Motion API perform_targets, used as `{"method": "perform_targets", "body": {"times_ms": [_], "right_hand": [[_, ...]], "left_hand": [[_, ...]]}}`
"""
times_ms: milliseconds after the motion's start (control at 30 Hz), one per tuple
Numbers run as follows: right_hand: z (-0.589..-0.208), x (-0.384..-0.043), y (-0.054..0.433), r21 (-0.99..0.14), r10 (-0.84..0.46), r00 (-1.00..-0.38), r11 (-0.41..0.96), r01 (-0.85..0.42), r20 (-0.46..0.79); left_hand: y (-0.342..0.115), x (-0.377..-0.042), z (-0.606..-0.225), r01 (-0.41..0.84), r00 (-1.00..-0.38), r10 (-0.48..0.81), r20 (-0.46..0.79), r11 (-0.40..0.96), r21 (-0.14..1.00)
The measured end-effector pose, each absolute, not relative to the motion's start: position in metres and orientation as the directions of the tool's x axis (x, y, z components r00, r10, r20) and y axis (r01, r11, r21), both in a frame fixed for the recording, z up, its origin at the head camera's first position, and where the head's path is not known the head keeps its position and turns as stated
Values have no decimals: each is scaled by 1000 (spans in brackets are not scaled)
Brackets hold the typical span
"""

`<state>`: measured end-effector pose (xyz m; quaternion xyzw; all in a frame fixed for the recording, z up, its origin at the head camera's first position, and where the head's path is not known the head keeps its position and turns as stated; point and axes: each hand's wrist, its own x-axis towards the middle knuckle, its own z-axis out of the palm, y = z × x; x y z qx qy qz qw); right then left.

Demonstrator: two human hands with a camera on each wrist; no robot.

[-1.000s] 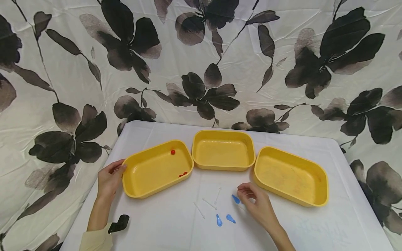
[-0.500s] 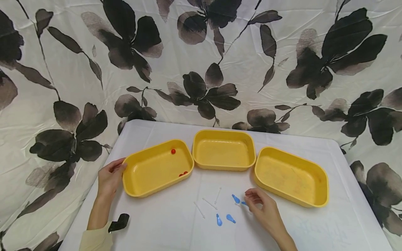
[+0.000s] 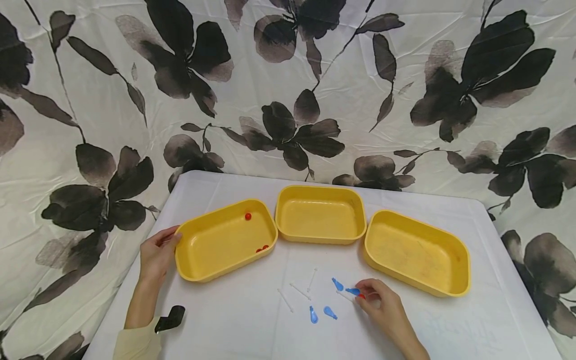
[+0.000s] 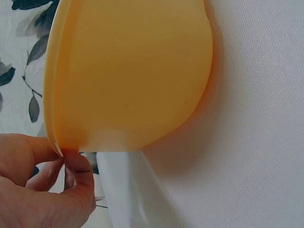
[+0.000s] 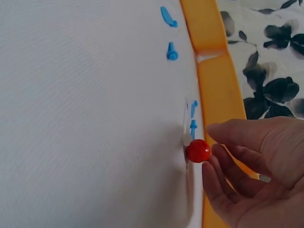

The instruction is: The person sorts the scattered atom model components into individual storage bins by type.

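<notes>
My left hand (image 3: 155,257) grips the rim at the left end of the left yellow tray (image 3: 211,245), thumb and fingers pinching its edge in the left wrist view. Inside that tray lie a red ball (image 3: 248,216) near the far wall and two more by the near wall. Low over the cloth, my right hand (image 3: 382,302) pinches another red ball (image 5: 198,151) at the tips of its thumb and fingers. A blue drop-shaped piece (image 3: 353,291) with a narrow neck and a thin white stick (image 3: 345,296) lie right beside those fingertips.
Two more yellow trays, the middle one (image 3: 320,240) and the right one (image 3: 416,280), line the back of the white-covered table. Several blue pieces, one a drop (image 3: 313,315), and thin white sticks, one a stick (image 3: 285,301), lie in front. A floral curtain (image 3: 288,90) hangs behind.
My right hand has moved right and slightly nearer, uncovering a second blue piece, and a red ball now shows at its fingertips. My left hand stays on the tray rim.
</notes>
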<state>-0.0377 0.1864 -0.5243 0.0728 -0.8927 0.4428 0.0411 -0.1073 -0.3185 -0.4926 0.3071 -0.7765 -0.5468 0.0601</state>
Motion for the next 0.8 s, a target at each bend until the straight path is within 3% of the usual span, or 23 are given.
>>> {"method": "perform_targets", "body": {"times_ms": [367, 800], "right_hand": [[-529, -38, 188, -780, -93, -996, 622, -67, 11], [-524, -43, 189, -789, -108, -994, 609, -82, 20]], "left_hand": [[-319, -105, -493, -387, -817, -532, -224, 218, 896], [-319, -106, -494, -400, -808, -542, -229, 220, 890]]}}
